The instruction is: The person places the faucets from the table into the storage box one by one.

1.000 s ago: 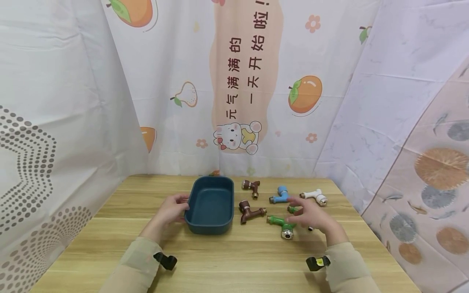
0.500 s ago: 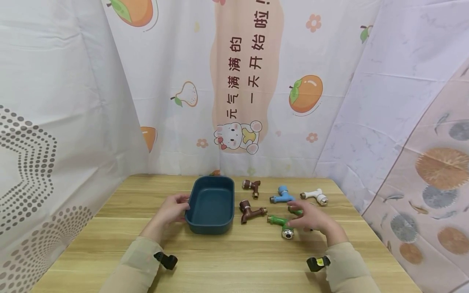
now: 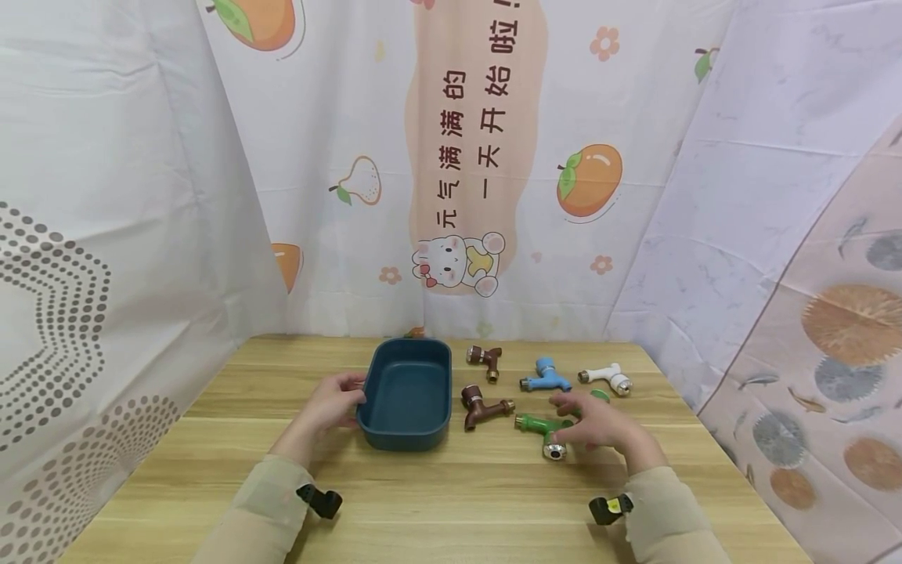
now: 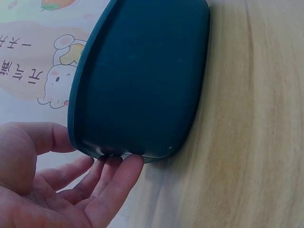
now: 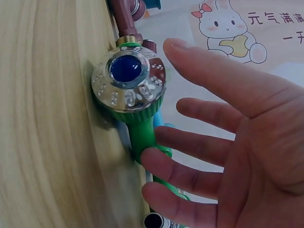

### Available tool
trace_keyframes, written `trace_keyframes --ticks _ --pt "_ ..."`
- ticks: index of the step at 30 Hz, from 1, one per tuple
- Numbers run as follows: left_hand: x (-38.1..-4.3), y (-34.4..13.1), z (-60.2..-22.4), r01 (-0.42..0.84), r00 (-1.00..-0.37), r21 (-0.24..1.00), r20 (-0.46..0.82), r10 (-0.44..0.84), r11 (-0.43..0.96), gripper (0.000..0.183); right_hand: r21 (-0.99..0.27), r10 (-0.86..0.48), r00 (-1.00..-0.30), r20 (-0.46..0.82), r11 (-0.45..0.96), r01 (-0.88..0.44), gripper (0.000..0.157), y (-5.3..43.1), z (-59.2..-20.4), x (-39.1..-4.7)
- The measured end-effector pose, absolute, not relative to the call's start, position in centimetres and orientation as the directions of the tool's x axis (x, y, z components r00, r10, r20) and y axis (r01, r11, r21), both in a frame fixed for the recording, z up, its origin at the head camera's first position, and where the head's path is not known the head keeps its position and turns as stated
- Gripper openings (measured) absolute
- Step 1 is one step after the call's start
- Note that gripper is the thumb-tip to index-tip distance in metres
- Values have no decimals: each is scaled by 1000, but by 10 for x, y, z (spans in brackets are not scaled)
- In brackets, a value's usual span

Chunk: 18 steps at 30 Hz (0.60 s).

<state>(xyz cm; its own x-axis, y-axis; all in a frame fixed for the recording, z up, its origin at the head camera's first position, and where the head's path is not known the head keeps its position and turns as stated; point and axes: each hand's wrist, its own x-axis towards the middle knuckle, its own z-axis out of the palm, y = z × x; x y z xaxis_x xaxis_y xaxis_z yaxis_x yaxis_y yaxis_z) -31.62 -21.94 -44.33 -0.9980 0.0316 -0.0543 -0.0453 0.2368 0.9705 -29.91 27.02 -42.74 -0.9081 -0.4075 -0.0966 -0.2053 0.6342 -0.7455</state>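
Observation:
My left hand (image 3: pixel 333 403) pinches the left rim of a dark blue rectangular plastic tub (image 3: pixel 407 399). Its thumb lies over the rim, with the fingertips against the outer wall in the left wrist view. The right hand (image 3: pixel 599 423) is spread over the green taps, fingers apart. One green tap (image 3: pixel 539 425) with a silver knob (image 5: pixel 128 78) lies beside the thumb. A second green tap (image 3: pixel 600 395) is mostly hidden behind that hand; its dark round opening (image 5: pixel 154 220) shows by the little finger in the right wrist view.
Right of the tub lie two brown taps (image 3: pixel 482 407). Farther back are a blue tap (image 3: pixel 546 378) and a white tap (image 3: pixel 607 377). Printed curtains (image 3: pixel 338 298) hang along the far edge and sides of the wooden table (image 3: pixel 437 509).
The second green tap has shifted right: its end left of the fingers is gone from view, and green now shows above the right hand. The left hand and tub stay put.

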Motion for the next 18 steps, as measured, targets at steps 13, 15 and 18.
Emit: trace_keyframes --ticks 13,15,18 --pt "-316 -220 -444 -47 -998 969 -57 35 241 51 -707 -405 -902 -153 682 -186 81 267 -434 -302" --pt "-317 -220 -444 -49 -998 970 -58 33 240 52 -710 -415 -896 -158 678 -189 81 266 -434 -301" --pt "-317 -220 -445 -47 -997 971 -58 41 233 53 -703 -436 -886 -158 680 -209 81 265 -433 -300"
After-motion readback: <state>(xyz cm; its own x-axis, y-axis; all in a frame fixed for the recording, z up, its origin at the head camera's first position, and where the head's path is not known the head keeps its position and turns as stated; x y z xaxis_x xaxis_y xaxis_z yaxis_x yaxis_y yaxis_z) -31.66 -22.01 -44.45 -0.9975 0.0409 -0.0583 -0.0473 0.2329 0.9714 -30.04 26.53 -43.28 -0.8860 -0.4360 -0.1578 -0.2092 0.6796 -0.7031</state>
